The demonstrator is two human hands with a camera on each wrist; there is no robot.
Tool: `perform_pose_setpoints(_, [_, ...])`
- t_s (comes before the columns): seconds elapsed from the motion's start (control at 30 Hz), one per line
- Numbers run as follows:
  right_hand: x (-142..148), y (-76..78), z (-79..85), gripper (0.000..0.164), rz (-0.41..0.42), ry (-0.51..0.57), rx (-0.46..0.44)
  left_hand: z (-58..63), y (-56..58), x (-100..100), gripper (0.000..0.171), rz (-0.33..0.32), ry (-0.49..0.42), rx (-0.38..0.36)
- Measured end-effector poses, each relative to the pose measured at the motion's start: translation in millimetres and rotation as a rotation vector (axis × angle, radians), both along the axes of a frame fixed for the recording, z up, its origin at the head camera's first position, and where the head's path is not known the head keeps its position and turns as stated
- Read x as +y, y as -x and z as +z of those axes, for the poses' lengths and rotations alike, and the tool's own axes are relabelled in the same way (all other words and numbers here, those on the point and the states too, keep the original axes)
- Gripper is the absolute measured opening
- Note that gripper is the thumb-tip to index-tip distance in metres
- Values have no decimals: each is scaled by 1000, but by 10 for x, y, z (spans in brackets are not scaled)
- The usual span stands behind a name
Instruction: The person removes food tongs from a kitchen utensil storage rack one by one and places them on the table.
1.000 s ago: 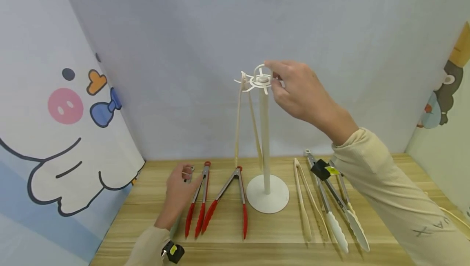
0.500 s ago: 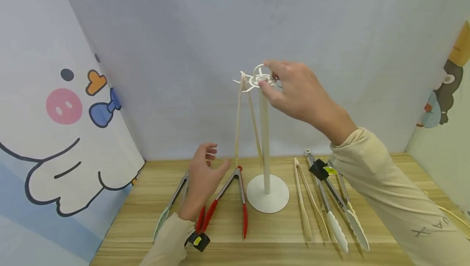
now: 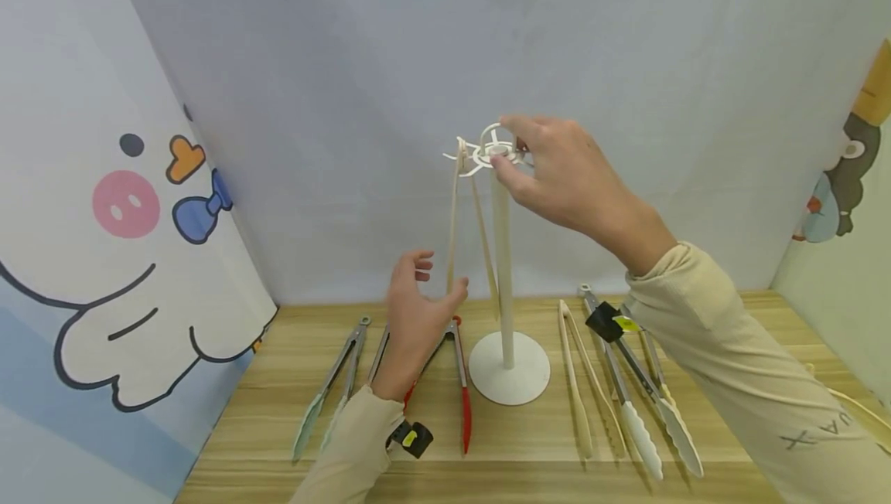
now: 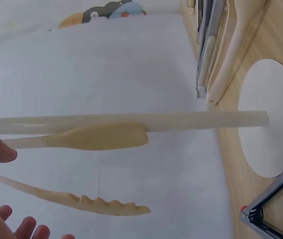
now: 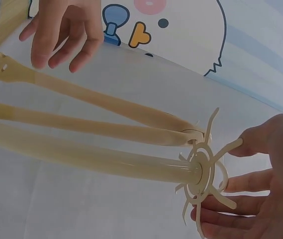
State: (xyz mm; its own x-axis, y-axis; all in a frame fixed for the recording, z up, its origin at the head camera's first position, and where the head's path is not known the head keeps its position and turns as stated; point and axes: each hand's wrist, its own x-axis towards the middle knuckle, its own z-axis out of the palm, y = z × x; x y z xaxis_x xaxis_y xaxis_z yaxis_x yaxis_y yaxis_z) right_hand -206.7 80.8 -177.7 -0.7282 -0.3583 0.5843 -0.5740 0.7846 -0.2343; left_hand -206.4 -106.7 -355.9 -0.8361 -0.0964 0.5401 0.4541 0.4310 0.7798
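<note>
A white hook stand (image 3: 506, 280) rises from a round base on the wooden table. From one of its hooks hang beige tongs (image 3: 453, 226), arms downward and spread apart. My right hand (image 3: 574, 168) grips the hook wheel (image 5: 207, 172) at the top, its thumb and fingers around the hooks and small loop. Left of the hanging tongs, my left hand (image 3: 414, 326) is raised with its fingers apart and slightly bent, holding nothing. In the left wrist view its thumb appears close to one arm of the tongs (image 4: 99, 137); whether they touch I cannot tell.
Red-tipped tongs (image 3: 465, 419) lie left of the base, partly behind my left arm. Mint-tipped tongs (image 3: 308, 423) lie farther left. On the right are beige tongs (image 3: 579, 411) and white-tipped tongs (image 3: 640, 430), with another pair partly under my right sleeve. A grey curtain (image 3: 348, 141) hangs behind.
My left hand has moved right and up, from the mint-tipped tongs toward the hanging tongs. My right hand stays at the stand's top, its thumb shifted onto the wheel's middle.
</note>
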Motion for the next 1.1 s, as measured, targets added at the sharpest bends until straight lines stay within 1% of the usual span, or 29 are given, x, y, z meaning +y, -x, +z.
perform_pose_setpoints(0.2, [-8,-6,13,41,-3,-1,-9,54,37,157,57,19,-1,5])
perform_pose_setpoints(0.33, [-19,-8,19,41,-1,3,-7,81,65,253,63,41,29,-22])
perform_pose_setpoints(0.4, [-25,-10,19,40,2,5,-10,90,81,292,66,62,55,-49])
perform_pose_setpoints(0.5, [-38,-12,18,39,5,7,-12,94,106,336,71,113,95,-93])
perform_pose_setpoints(0.6, [-45,-12,17,39,7,7,-10,88,129,362,72,158,132,-111])
perform_pose_setpoints(0.77, [-42,-13,14,41,0,5,-12,65,150,382,71,186,175,-85])
perform_pose_setpoints(1.1, [-51,-15,-5,41,-4,5,-5,19,167,404,67,234,203,-27])
